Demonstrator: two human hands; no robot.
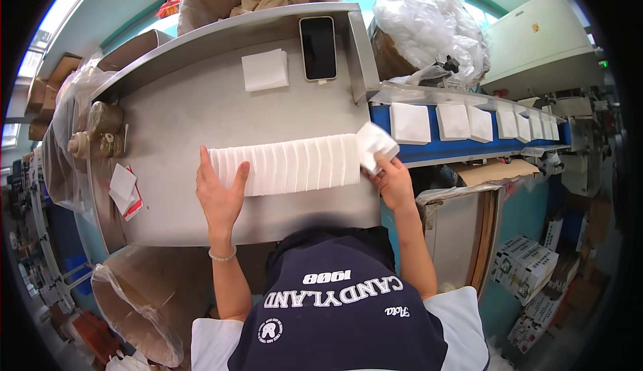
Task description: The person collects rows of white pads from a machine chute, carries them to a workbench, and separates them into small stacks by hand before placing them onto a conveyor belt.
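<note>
the white row lies on the bench between the hands, long axis left to right. the left hand, nearer, is at its left end, thumb and fingers spread; the right hand pinches a white packet at its right end.

Paper row on table | phone behind row | conveyor right of table

Head-worn fisheye, downward onto worktable

Gap between white row and phone, raised rim beyond
</note>
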